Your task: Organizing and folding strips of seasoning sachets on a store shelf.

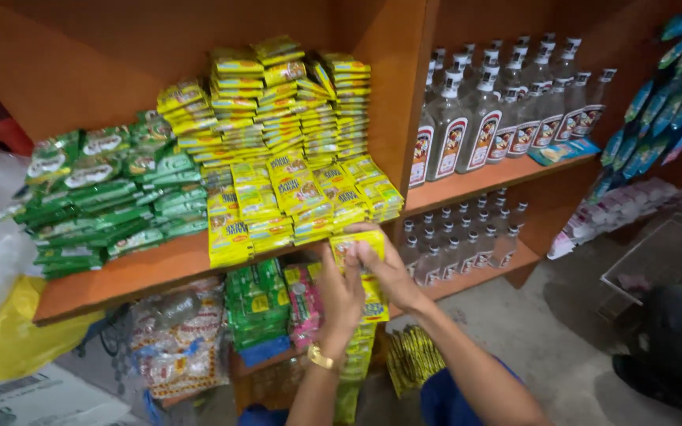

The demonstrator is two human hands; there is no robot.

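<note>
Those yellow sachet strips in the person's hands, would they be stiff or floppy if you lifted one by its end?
Probably floppy: the yellow sachet strip held by the left hand and right hand hangs down in linked packets. Likely light, since thin packets sit in tall stacks on the orange shelf. The glossy wrapping may be slippery, so a stack could slide if pushed.

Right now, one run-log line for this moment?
left hand: on yellow sachet strip | right hand: gripping strip top | place: orange shelf edge

Both forearms reach up — left grip, gold band at the wrist, and right grip pinched together, fingers curled.
</note>
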